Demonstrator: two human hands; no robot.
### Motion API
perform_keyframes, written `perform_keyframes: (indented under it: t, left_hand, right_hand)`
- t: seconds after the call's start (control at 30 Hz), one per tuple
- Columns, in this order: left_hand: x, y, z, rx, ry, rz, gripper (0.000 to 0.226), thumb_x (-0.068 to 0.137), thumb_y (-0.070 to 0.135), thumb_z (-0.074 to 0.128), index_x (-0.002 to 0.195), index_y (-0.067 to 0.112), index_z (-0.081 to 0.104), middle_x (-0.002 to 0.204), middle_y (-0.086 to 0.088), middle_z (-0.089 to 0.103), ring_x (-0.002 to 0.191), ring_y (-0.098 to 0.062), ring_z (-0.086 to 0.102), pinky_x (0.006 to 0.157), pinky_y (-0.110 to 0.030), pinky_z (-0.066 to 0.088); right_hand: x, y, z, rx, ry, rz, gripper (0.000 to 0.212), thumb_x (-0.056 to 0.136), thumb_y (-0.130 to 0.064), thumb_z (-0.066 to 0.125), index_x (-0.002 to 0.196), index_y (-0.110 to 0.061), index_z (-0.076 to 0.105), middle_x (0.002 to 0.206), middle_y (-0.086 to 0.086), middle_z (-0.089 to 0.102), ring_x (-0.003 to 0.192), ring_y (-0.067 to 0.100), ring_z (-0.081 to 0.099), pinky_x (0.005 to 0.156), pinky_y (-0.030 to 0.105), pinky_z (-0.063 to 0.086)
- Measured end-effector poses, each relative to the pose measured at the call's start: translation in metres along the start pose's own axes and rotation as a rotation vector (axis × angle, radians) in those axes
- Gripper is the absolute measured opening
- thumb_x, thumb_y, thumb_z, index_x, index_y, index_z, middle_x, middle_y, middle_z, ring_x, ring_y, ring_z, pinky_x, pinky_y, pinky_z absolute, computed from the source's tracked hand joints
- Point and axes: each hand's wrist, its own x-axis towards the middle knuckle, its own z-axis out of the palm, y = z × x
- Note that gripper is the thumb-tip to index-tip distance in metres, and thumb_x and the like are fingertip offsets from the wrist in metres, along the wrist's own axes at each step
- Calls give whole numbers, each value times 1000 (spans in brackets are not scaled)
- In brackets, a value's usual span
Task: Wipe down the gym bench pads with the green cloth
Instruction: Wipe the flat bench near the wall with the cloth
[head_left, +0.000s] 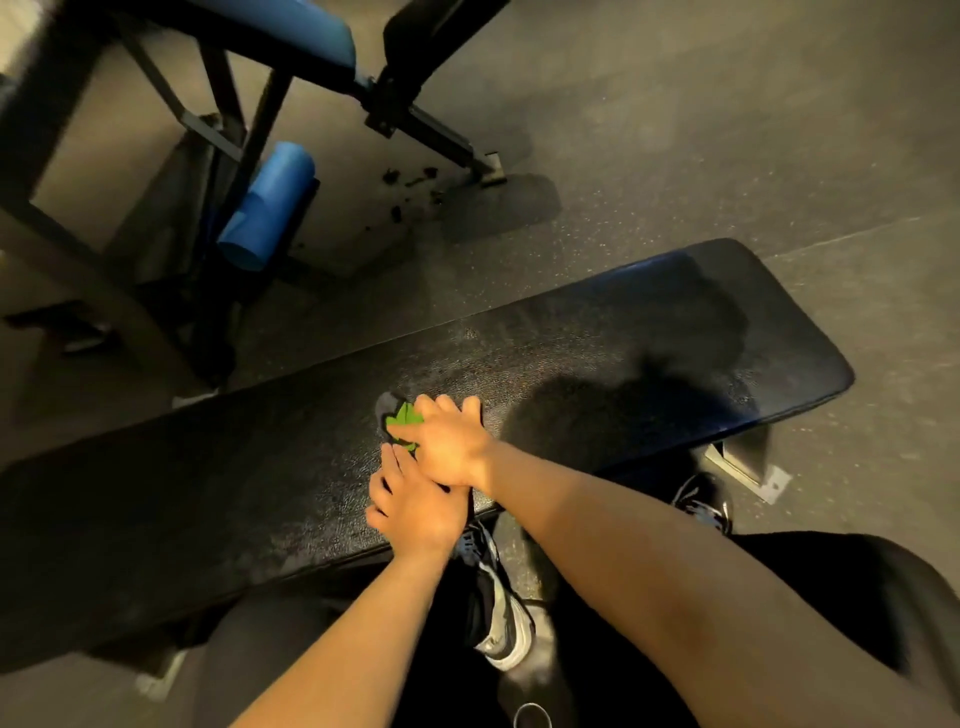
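Note:
A long black bench pad (623, 353) runs across the view from lower left to upper right. Near its middle lies the green cloth (404, 418), mostly covered. My right hand (451, 441) presses flat on the cloth with fingers stretched out to the left. Just below it my left hand (410, 506) lies on the pad, its fingertips reaching under the right hand towards the cloth's near edge. Only small green patches show past the fingers.
Another bench with blue pads (291, 36) and a blue roller (267, 205) stands on a black frame at the upper left. Dark crumbs (410, 189) dot the grey rubber floor. My shoes (498, 608) stand below the pad's near edge, beside a metal foot (748, 467).

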Motion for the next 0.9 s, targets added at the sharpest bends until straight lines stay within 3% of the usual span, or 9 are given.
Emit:
perform_keyframes:
  t: [0.1, 0.2, 0.3, 0.4, 0.53, 0.6, 0.67, 0.73, 0.9]
  left_hand:
    - [-1, -3, -1, 43, -29, 46, 96, 91, 64, 50, 160, 17, 4, 168, -1, -6, 152, -30, 1, 119, -51, 11]
    - [-2, -8, 0, 34, -71, 100, 97, 91, 68, 48, 160, 20, 0, 168, 0, -12, 153, -29, -5, 120, -52, 7]
    - [-4, -15, -1, 32, -83, 139, 97, 91, 67, 50, 160, 23, -2, 167, 1, -15, 153, -28, -9, 120, -50, 4]
    - [-3, -14, -1, 37, -93, 129, 96, 92, 64, 53, 160, 24, -2, 167, 2, -15, 153, -26, -9, 120, -50, 4]
    - [-5, -9, -4, 4, -98, 86, 77, 99, 35, 53, 160, 27, 7, 168, 5, -10, 153, -23, -7, 121, -49, 6]
    - [-8, -10, -4, -14, -82, 80, 69, 100, 25, 48, 160, 28, 13, 168, 6, -6, 153, -24, -5, 121, -49, 7]
    - [-15, -9, -3, 18, -68, 105, 65, 101, 26, 45, 159, 29, 15, 168, 6, -3, 151, -28, 0, 120, -49, 8]
    - [-20, -7, 0, 61, -87, 160, 65, 102, 33, 46, 159, 30, 15, 168, 5, -4, 149, -29, 3, 118, -49, 9]
    - [-25, 2, 9, 111, -129, 186, 70, 99, 58, 40, 159, 35, 11, 168, 2, -8, 149, -32, 1, 119, -50, 7]
  right_hand:
    - [-4, 28, -8, -32, 85, 118, 54, 89, -25, 49, 137, -48, 38, 122, 6, 40, 115, 29, 37, 92, 50, 26]
    - [-9, 83, -22, -12, 222, 510, 56, 85, -25, 55, 137, -41, 37, 124, 10, 42, 116, 32, 39, 94, 50, 27]
    - [-11, 109, -32, 69, 198, 791, 54, 90, -24, 50, 140, -36, 37, 128, 11, 42, 122, 32, 38, 100, 53, 27]
    - [-19, 79, -21, 78, 187, 724, 54, 90, -21, 50, 141, -33, 36, 130, 11, 41, 120, 31, 37, 98, 51, 28]
    - [-55, 20, 16, -19, 62, 312, 38, 94, -30, 45, 129, -18, 52, 124, 15, 49, 111, 29, 38, 92, 49, 27]
    - [-72, 14, 25, -39, 56, 125, 53, 95, -32, 42, 147, -25, 37, 128, 15, 44, 117, 32, 36, 94, 51, 25]
    - [-87, 28, 24, -59, 68, 74, 57, 96, -32, 41, 151, -35, 29, 131, 13, 41, 123, 32, 34, 98, 54, 23]
    - [-99, 58, 20, -29, 127, 189, 54, 94, -30, 43, 147, -39, 35, 129, 11, 44, 119, 30, 38, 98, 50, 28]
    - [-132, 129, 6, 55, 283, 781, 57, 90, -22, 46, 145, -36, 36, 122, 10, 42, 111, 32, 39, 91, 47, 29]
